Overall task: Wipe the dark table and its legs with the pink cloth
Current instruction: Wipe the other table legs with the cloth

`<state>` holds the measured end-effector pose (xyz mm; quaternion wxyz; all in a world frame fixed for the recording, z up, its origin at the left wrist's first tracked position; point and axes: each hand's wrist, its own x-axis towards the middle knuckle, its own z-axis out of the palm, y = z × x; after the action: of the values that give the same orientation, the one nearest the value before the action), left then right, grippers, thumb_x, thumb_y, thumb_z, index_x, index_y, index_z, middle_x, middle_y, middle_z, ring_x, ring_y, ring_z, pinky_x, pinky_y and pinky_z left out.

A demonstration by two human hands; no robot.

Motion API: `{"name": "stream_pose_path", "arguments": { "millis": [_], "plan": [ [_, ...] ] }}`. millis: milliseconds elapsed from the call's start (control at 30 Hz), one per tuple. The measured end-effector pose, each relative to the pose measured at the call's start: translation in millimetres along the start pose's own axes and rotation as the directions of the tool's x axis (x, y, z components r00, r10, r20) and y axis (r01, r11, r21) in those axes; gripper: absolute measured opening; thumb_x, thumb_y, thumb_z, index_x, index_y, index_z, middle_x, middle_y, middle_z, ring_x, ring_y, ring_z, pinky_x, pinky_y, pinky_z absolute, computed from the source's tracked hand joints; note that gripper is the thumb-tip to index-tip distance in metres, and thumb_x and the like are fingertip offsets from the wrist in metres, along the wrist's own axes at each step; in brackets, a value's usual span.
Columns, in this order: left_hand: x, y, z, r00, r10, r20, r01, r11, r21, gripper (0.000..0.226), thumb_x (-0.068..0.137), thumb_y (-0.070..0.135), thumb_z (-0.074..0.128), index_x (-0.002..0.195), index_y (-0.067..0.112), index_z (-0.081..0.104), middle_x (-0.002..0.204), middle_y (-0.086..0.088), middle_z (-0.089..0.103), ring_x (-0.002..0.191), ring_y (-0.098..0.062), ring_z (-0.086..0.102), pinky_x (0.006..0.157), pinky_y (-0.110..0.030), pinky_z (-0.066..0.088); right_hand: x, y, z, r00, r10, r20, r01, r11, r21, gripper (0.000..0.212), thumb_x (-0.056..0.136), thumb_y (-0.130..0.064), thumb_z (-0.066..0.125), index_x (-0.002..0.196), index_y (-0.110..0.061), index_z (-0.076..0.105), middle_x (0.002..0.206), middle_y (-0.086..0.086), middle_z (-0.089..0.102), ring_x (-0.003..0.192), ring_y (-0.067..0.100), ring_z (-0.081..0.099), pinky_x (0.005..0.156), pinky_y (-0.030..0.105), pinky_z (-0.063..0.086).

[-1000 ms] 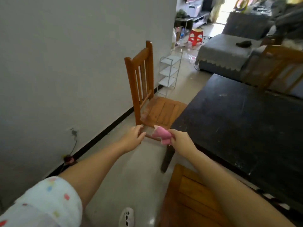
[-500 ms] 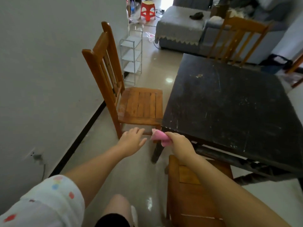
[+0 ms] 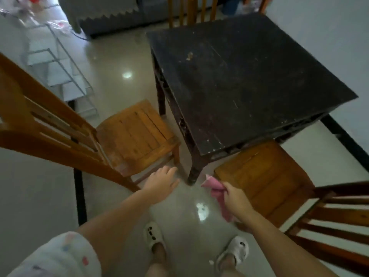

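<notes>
The dark square table [image 3: 245, 80] fills the upper right, its scratched top bare. Its near corner leg [image 3: 196, 168] reaches the floor just ahead of my hands. My right hand [image 3: 236, 198] is shut on the pink cloth [image 3: 214, 186], which hangs crumpled a little right of that leg's foot, apart from it. My left hand [image 3: 162, 181] hovers open, fingers spread, just left of the same leg and holds nothing. A second leg [image 3: 161, 96] stands at the far left corner.
A wooden chair [image 3: 131, 134] stands left of the table, another wooden chair [image 3: 265, 182] at its near right side, a third at the far side. A white wire rack [image 3: 60, 62] and a grey sofa lie beyond. My slippered feet [image 3: 153, 236] are on the tiled floor.
The view has tilted downward and I stand over the table corner. My right hand with the cloth has dropped to the right of the leg's foot; my left hand stays open beside it.
</notes>
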<state>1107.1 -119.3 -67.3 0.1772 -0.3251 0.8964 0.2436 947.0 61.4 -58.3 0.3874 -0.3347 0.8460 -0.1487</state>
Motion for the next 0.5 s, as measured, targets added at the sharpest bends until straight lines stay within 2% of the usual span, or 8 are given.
{"name": "stream_pose_path", "arguments": {
  "millis": [67,133,167,267,367,433,500],
  "plan": [
    [10.2,-12.4,3.1,0.995,0.040,0.087,-0.043,0.998,0.037,0.051,0.096,0.040,0.033,0.141,0.018,0.024,0.141,-0.006,0.034,0.130,-0.024,0.033,0.105,-0.038,0.032,-7.9,2.9,11.8,0.984,0.152,-0.092,-0.131,0.972,0.197,0.030,0.099,-0.013,0.036,0.113,-0.026,0.059,0.098,-0.006,0.064,0.084,0.004,0.059,0.078,0.022,0.046],
    [18.9,-16.8,6.9,0.990,0.058,0.129,-0.063,0.997,0.038,0.050,0.097,0.041,0.032,0.141,0.019,0.024,0.142,-0.006,0.034,0.130,-0.025,0.033,0.104,-0.039,0.033,-8.9,11.4,23.6,0.958,0.244,-0.149,-0.198,0.942,0.271,0.034,0.097,-0.009,0.038,0.122,-0.020,0.057,0.115,0.007,0.064,0.103,0.021,0.060,0.094,0.033,0.044],
    [21.8,-16.5,10.0,0.988,0.066,0.137,-0.070,0.997,0.028,0.050,0.097,0.041,0.032,0.141,0.019,0.025,0.143,-0.006,0.034,0.129,-0.024,0.034,0.104,-0.039,0.033,-9.4,15.6,29.0,0.948,0.283,-0.147,-0.229,0.925,0.302,0.034,0.096,-0.007,0.039,0.125,-0.018,0.055,0.118,0.009,0.063,0.108,0.026,0.058,0.098,0.036,0.043],
    [27.9,-12.5,23.9,0.986,0.090,0.138,-0.086,0.996,-0.040,0.049,0.097,0.039,0.033,0.141,0.019,0.025,0.142,-0.005,0.034,0.128,-0.023,0.036,0.102,-0.036,0.034,0.4,26.6,45.4,0.894,0.419,-0.160,-0.312,0.837,0.449,0.030,0.092,-0.003,0.043,0.117,-0.014,0.055,0.108,0.010,0.061,0.104,0.028,0.057,0.092,0.035,0.044],
    [43.7,-17.7,46.3,0.985,0.121,0.120,-0.114,0.991,-0.066,0.050,0.097,0.039,0.035,0.142,0.020,0.023,0.143,-0.003,0.033,0.128,-0.020,0.036,0.102,-0.034,0.035,25.3,34.6,65.7,0.836,0.527,-0.152,-0.338,0.713,0.614,0.017,0.086,0.004,0.045,0.091,-0.012,0.050,0.090,0.010,0.057,0.088,0.027,0.056,0.075,0.032,0.044],
    [60.5,-26.9,68.6,0.983,0.133,0.124,-0.122,0.988,-0.096,0.051,0.096,0.039,0.036,0.142,0.020,0.024,0.143,-0.002,0.033,0.128,-0.019,0.036,0.101,-0.033,0.035,46.9,42.5,86.8,0.804,0.586,-0.103,-0.354,0.610,0.709,0.018,0.086,0.003,0.045,0.083,-0.014,0.046,0.095,0.016,0.056,0.088,0.028,0.056,0.077,0.035,0.046],
    [85.7,-36.5,94.8,0.988,0.118,0.100,-0.099,0.978,-0.181,0.050,0.096,0.040,0.037,0.141,0.021,0.026,0.142,-0.002,0.035,0.126,-0.018,0.038,0.099,-0.031,0.036,73.8,48.3,110.4,0.782,0.610,-0.127,-0.315,0.563,0.764,0.014,0.088,0.000,0.047,0.095,-0.012,0.047,0.103,0.015,0.056,0.097,0.030,0.057,0.086,0.040,0.048]
  ]
}}
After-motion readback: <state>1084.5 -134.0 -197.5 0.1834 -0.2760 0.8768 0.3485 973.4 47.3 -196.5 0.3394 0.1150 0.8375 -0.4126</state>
